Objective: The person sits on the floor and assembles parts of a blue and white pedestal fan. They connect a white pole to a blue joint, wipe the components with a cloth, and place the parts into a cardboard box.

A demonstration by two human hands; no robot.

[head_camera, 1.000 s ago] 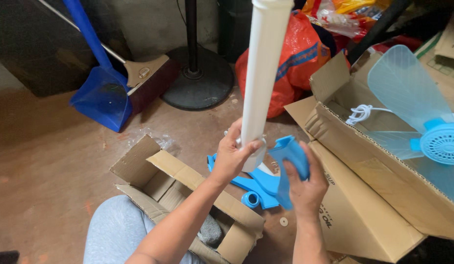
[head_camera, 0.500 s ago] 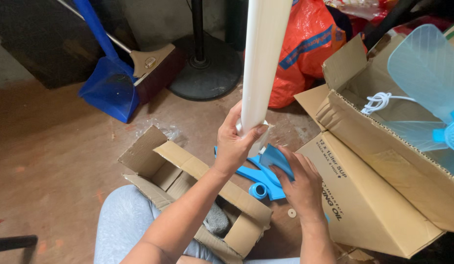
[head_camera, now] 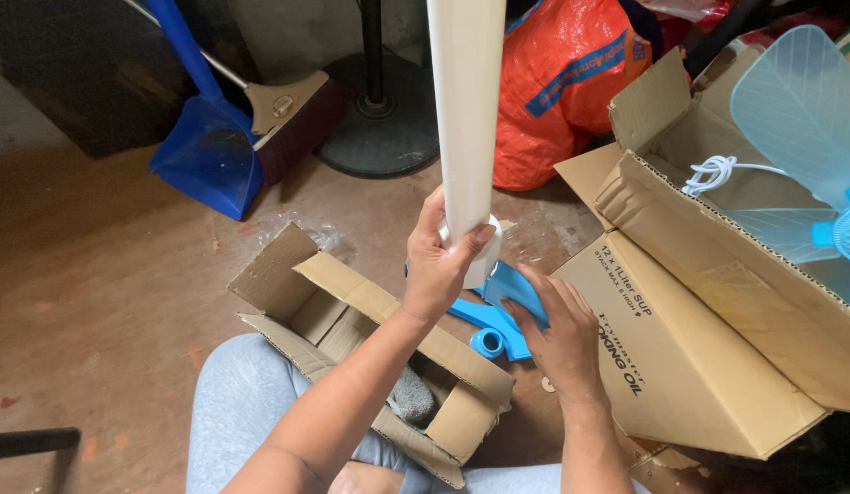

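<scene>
My left hand [head_camera: 441,263] grips a long white plastic pole [head_camera: 465,110] near its lower end, holding it upright; the pole runs up past the top of the view. Its foot meets a blue cross-shaped plastic base [head_camera: 498,316] lying on the floor. My right hand [head_camera: 558,327] presses down on one arm of that blue base, fingers wrapped over its edge. A round blue socket shows at the end of another arm, just below the pole.
A small open cardboard box [head_camera: 352,311] lies by my knee. A large carton [head_camera: 690,302] at right holds a pale blue fan blade [head_camera: 800,119] and white cord [head_camera: 713,174]. Behind stand a blue dustpan [head_camera: 210,160], a broom [head_camera: 292,105], a black round stand base [head_camera: 379,133] and an orange bag [head_camera: 558,82].
The blue base has been lowered from a tilted, lifted position onto the floor under my right hand. The white pole stays upright in my left hand, its foot now against the base.
</scene>
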